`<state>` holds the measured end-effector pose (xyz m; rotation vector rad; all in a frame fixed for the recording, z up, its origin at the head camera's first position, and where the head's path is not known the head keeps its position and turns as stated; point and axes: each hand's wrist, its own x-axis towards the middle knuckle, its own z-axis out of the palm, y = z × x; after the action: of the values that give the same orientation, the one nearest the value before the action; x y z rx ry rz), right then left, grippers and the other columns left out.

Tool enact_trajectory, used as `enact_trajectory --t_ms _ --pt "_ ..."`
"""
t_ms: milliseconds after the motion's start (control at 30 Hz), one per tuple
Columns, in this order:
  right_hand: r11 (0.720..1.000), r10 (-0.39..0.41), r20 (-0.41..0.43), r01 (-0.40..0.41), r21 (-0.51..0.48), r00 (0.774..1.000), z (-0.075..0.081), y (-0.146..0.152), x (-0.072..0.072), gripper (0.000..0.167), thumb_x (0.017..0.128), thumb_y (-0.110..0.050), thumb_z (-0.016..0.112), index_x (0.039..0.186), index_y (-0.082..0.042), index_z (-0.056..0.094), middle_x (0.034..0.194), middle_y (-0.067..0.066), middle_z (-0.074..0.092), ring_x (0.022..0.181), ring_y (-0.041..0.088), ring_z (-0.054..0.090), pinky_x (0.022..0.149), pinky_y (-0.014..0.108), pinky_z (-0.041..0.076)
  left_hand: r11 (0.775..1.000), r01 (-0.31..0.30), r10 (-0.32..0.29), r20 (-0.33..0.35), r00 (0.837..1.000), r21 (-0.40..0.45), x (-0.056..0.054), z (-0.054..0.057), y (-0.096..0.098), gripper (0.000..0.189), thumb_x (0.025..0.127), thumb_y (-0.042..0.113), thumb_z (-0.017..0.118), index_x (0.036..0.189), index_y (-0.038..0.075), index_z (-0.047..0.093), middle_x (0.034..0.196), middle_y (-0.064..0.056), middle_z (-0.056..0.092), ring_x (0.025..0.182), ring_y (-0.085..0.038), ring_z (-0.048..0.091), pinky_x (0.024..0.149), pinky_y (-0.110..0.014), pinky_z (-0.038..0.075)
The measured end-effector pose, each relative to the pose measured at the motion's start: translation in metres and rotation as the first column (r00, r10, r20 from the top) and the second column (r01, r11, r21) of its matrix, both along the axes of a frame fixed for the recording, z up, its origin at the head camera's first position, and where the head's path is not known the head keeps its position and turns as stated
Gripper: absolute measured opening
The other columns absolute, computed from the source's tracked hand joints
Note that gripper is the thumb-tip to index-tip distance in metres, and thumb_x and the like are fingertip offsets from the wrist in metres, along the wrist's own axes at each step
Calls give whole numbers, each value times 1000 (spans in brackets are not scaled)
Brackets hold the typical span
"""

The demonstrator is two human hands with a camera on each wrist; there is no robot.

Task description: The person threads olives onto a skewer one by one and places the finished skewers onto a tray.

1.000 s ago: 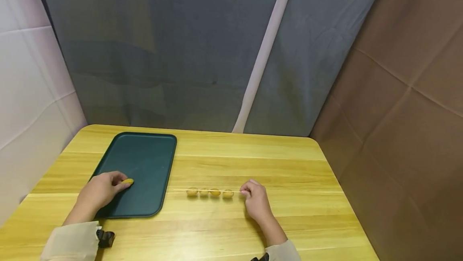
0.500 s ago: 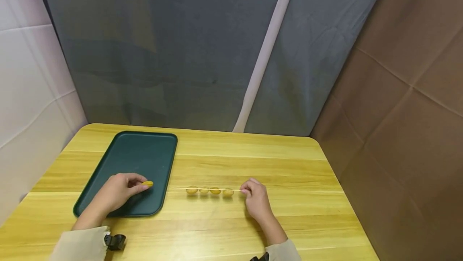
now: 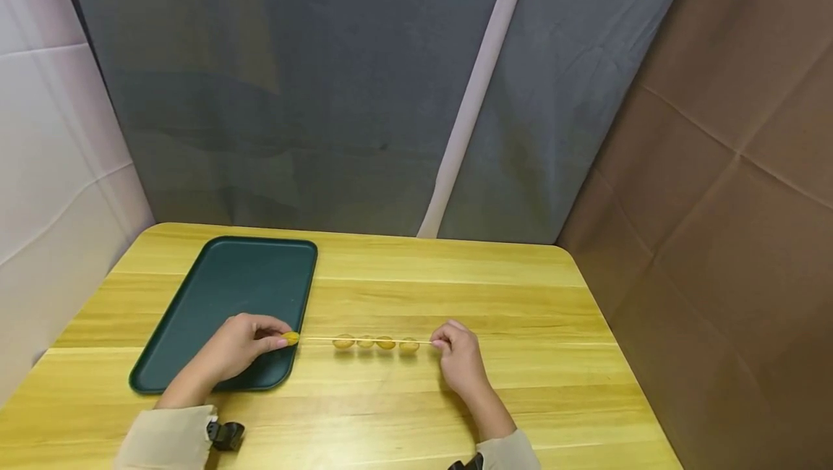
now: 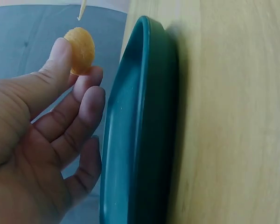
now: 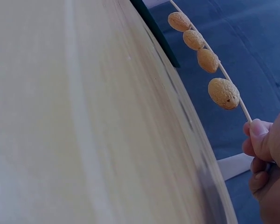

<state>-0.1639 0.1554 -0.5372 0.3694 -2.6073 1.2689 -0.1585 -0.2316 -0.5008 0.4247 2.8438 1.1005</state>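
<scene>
My right hand (image 3: 460, 359) pinches one end of a thin wooden skewer (image 5: 245, 112) between thumb and finger. Threaded along it are several wrinkled, yellow-brown oval food pieces (image 5: 223, 93), hanging mostly to one side of the stick. The skewer lies roughly level over the table, pointing left. In my left hand (image 3: 242, 347), another such orange-yellow oval piece (image 4: 81, 50) is pinched between thumb and fingertips, above the tray's right edge. The skewer's bare pointed tip (image 4: 79, 17) stands just off this piece in the left wrist view. The left hand's lower fingers are loosely bent.
A dark green rectangular tray (image 3: 250, 267) with a raised rim lies on the left of the wood-grain table (image 3: 520, 296), under the left hand. Grey cloth (image 3: 325, 94) hangs behind the table, and brown cloth (image 3: 729, 238) closes in the right side.
My left hand has carried its oval piece rightward from over the tray to the skewer's tip. The right hand and the skewer have barely moved.
</scene>
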Motion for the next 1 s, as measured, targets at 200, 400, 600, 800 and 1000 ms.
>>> enact_trajectory --t_ms 200,400,600,800,1000 --pt "1000 15 -4 -15 -11 1000 -1 0 0 10 90 3 69 82 -4 69 81 -5 58 74 18 58 65 24 52 999 28 -28 7 1000 26 -1 0 2 17 93 19 74 106 8 78 98 1 74 86 -15 64 70 -28 53" --pt "1000 13 -5 -13 -10 1000 2 -1 1 10 90 3 69 82 -4 70 82 -5 60 75 13 59 67 24 54 999 40 -40 11 999 35 -1 -2 1 18 93 19 74 107 8 77 98 1 73 87 -17 65 71 -28 53" --pt "1000 15 -16 -15 -10 1000 0 -1 1 10 89 3 70 82 -4 70 81 -4 60 74 12 58 66 24 53 998 46 -47 18 999 47 -1 -6 0 19 93 20 73 107 7 77 98 1 73 86 -16 65 70 -28 53" --pt "1000 26 -33 -26 -10 999 -2 0 0 10 88 4 71 81 -3 70 80 -4 59 73 19 59 64 24 52 996 54 -56 29 998 66 0 -7 0 20 93 19 73 109 7 77 99 -1 74 87 -17 66 70 -27 53" --pt "1000 30 -31 -30 -3 999 -2 -1 0 10 88 3 71 81 -3 70 80 -4 58 73 17 57 64 24 51 994 70 -74 48 996 80 -1 -7 2 21 94 20 73 109 6 77 99 0 74 89 -17 67 73 -28 54"
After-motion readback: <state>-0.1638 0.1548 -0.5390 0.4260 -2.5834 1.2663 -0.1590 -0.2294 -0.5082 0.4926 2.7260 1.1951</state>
